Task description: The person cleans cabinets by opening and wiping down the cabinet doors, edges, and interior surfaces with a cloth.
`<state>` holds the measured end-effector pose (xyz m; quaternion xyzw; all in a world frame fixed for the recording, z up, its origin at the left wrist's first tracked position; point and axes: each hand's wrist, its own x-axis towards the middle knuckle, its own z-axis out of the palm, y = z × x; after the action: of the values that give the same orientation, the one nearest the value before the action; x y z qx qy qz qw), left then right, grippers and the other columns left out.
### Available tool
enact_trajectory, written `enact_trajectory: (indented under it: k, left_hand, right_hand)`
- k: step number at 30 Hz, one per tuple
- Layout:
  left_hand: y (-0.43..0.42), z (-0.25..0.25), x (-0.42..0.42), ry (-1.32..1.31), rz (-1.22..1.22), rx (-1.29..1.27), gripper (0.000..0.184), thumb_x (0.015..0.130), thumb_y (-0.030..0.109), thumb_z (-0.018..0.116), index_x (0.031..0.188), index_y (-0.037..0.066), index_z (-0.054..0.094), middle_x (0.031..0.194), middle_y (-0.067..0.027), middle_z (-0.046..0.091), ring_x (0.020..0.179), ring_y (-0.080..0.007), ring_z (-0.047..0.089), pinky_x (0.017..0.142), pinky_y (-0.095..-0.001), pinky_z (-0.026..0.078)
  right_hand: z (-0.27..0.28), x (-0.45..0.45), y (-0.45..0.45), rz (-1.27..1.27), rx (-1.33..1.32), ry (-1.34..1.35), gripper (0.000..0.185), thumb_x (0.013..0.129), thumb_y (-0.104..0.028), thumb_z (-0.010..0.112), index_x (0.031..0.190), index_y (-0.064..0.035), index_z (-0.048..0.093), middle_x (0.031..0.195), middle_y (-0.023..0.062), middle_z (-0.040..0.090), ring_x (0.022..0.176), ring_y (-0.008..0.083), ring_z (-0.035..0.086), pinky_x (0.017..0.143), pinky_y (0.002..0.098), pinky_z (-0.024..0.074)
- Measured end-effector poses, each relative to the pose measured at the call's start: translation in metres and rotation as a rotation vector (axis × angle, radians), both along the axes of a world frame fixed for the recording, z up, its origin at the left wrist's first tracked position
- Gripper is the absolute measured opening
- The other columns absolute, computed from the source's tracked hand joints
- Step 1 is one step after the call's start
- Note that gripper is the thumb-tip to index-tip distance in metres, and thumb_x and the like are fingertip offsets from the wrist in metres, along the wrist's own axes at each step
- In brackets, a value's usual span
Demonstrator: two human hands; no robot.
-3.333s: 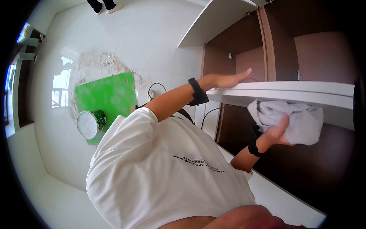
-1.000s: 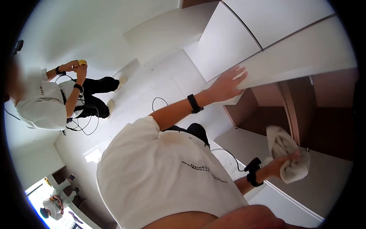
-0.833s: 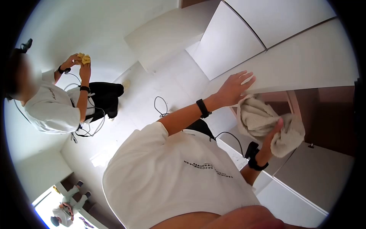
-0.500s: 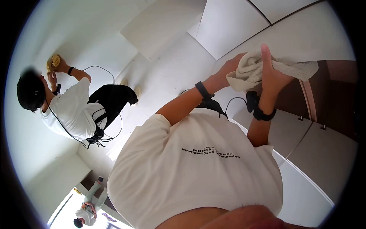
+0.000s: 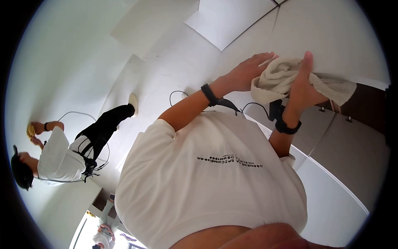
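My left hand lies on the white cabinet top with its fingers stretched out; its fingertips are beside the cloth, and part of the hand is behind it. My right hand grips a crumpled beige cloth with the thumb pointing up. One end of the cloth hangs to the right over the front edge of the top. Both wrists wear black bands.
Below the top is a brown cabinet opening with grey doors folded out. At left, a person in a black cap holds a yellow cloth. Another person is farther off. A black cable loops near my waist.
My right hand and the cloth have risen from the cabinet opening to the top, beside my left hand. The view has turned, and the person at left appears lower and farther left.
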<state>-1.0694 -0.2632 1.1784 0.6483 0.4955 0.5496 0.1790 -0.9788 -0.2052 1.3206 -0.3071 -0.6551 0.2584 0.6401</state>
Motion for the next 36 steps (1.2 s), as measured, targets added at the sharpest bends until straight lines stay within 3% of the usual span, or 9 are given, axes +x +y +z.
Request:
enact_trajectory:
  k: [5,9,12,19,22,25,29,33,36]
  left_hand:
    - [0.044,-0.044,-0.01,0.046,-0.022,-0.025,0.069,0.085,0.029,0.071,0.145,0.011,0.041,0.154,-0.0142,0.031,0.139,-0.0349,0.034,0.112,-0.0403,0.034]
    - [0.026,-0.074,-0.026,-0.371,-0.182,-0.055,0.075,0.087,0.03,0.071,0.149,0.013,0.033,0.157,-0.0124,0.026,0.143,-0.03,0.029,0.115,-0.0385,0.029]
    - [0.026,-0.117,-0.035,-0.353,-0.265,-0.195,0.081,0.088,0.032,0.07,0.153,0.015,0.025,0.16,-0.0113,0.02,0.144,-0.0275,0.027,0.117,-0.0374,0.026]
    - [-0.014,-0.193,-0.033,0.226,-0.068,-0.136,0.07,0.091,0.032,0.061,0.151,0.013,0.031,0.162,-0.0114,0.014,0.151,-0.0241,0.004,0.118,-0.0557,0.012]
    - [-0.022,-0.227,-0.019,0.618,0.049,-0.229,0.073,0.093,0.032,0.056,0.154,0.012,0.022,0.163,-0.0111,0.01,0.151,-0.0246,0.005,0.119,-0.0533,0.008]
    - [-0.012,-0.224,-0.006,0.753,0.085,-0.384,0.075,0.09,0.021,0.054,0.154,0.004,0.018,0.162,-0.0147,0.011,0.151,-0.0276,0.007,0.119,-0.0551,0.009]
    - [-0.027,-0.218,-0.018,0.371,-0.061,-0.29,0.081,0.083,0.007,0.056,0.151,-0.007,0.014,0.16,-0.019,0.013,0.15,-0.0329,0.008,0.118,-0.056,0.014]
    - [-0.031,-0.238,-0.014,0.385,-0.075,-0.4,0.085,0.08,0.008,0.059,0.147,-0.015,0.013,0.153,-0.0357,0.017,0.145,-0.0461,0.018,0.114,-0.0569,0.023]
    - [-0.008,-0.213,0.014,0.32,-0.089,-0.445,0.085,0.078,0.008,0.061,0.143,-0.021,0.013,0.148,-0.0415,0.022,0.141,-0.049,0.027,0.112,-0.0541,0.03]
  right_hand:
    - [-0.05,-0.005,0.042,-0.121,-0.069,-0.121,0.06,0.082,-0.003,0.077,0.13,0.0083,0.041,0.124,0.0185,0.055,0.103,0.0202,0.059,0.089,0.0324,0.0519]
    - [-0.132,-0.029,0.035,0.001,0.03,-0.071,0.057,0.086,0.002,0.07,0.132,0.0083,0.036,0.123,0.0206,0.055,0.098,0.0216,0.062,0.086,0.0317,0.0547]
    - [-0.163,-0.048,0.011,0.099,-0.24,0.028,0.05,0.088,0.005,0.065,0.129,0.0084,0.037,0.119,0.0199,0.056,0.095,0.0217,0.063,0.081,0.0311,0.0588]
    - [-0.27,-0.038,-0.008,0.173,-0.461,0.039,0.036,0.092,0.002,0.061,0.123,0.0084,0.043,0.111,0.0172,0.061,0.093,0.0206,0.065,0.078,0.0316,0.0584]
    - [-0.317,-0.014,0.002,0.17,-0.525,-0.15,0.027,0.093,-0.002,0.062,0.115,0.0079,0.053,0.108,0.0142,0.064,0.093,0.018,0.064,0.081,0.0311,0.0551]
    - [-0.336,-0.001,0.011,0.12,-0.603,-0.14,0.02,0.094,-0.006,0.062,0.11,0.0057,0.059,0.108,0.0117,0.065,0.094,0.0164,0.063,0.083,0.0299,0.0531]
    - [-0.381,0.019,0.005,0.347,-0.643,0.071,0.021,0.097,-0.008,0.06,0.114,0.0034,0.057,0.107,0.0097,0.064,0.094,0.0152,0.062,0.084,0.0299,0.0528]
    - [-0.389,0.019,-0.007,0.309,-0.512,-0.258,0.023,0.099,-0.01,0.056,0.119,-0.0005,0.053,0.109,0.0068,0.06,0.099,0.0137,0.06,0.086,0.0302,0.0534]
    - [-0.394,0.042,0.017,0.456,-0.847,0.167,0.025,0.098,-0.011,0.057,0.122,-0.0042,0.052,0.109,0.0066,0.06,0.101,0.015,0.061,0.086,0.033,0.0545]
